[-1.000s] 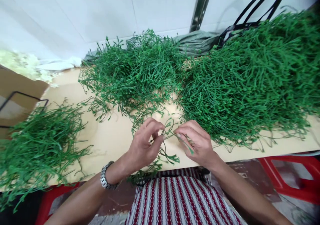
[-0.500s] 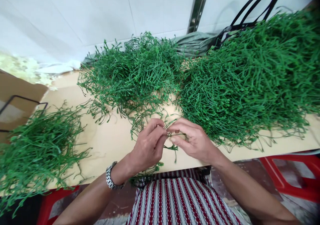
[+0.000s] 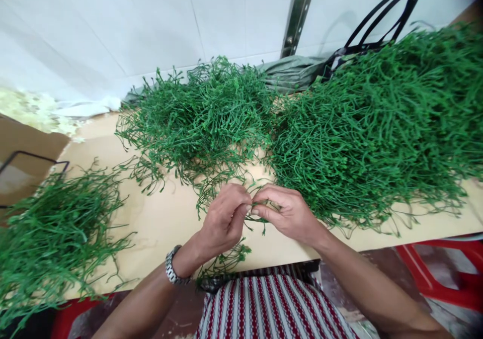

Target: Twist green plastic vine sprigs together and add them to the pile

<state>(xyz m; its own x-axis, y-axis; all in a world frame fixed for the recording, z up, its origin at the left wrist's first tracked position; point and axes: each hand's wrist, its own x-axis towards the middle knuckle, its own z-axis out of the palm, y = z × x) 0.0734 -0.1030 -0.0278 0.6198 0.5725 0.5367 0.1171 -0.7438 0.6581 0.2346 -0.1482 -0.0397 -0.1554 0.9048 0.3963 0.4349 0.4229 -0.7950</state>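
Observation:
My left hand [image 3: 225,217], with a metal watch [image 3: 173,266] on its wrist, is closed in a pinch at the table's front edge. Thumb and fingertips of my right hand [image 3: 289,210] meet it, pinching a thin green plastic-looking plant stem [image 3: 260,220]. Fingers cover the point where both hands hold the stem. Below my left hand, a small bunch of similar stems [image 3: 234,258] lies at the table edge. Just beyond my hands is a loose pile of green stems [image 3: 199,112]. A larger pile [image 3: 370,138] spreads out on the right.
Another green pile [image 3: 64,228] overhangs the front edge of the table [image 3: 151,223] at left. Behind it stand a cardboard box [image 3: 30,140] and pale yellow pieces [image 3: 28,107]. A black-handled bag [image 3: 377,42] rests by the wall. Red stools [image 3: 433,273] are below.
My fingertips have drawn closer together, and my left fingers have curled in more tightly. The small bunch below my left hand shows more clearly. The view has shifted slightly.

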